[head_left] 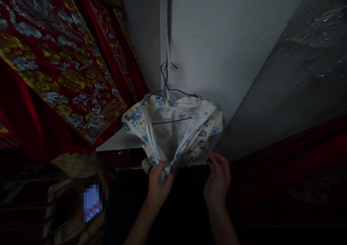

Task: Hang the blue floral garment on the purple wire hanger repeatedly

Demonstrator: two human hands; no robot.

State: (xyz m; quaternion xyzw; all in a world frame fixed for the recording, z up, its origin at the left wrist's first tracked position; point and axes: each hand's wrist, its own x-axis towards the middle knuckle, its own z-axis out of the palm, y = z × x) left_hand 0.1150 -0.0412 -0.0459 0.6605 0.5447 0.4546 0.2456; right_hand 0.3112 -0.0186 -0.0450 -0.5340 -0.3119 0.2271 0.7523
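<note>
Left hand (161, 181): near the middle of the view, closed in a tight grip, knuckles bent.
Left forearm (142, 218): bare, rising from the lower edge and slanting inward to the right.
Right hand (217, 176): apart from the left, gripping nothing, its fingers (219, 160) loosely curled and turned inward.
Right forearm (223, 223): bare, reaching up from the lower edge, leaning slightly left.
Heights: both hands at nearly the same level.
</note>
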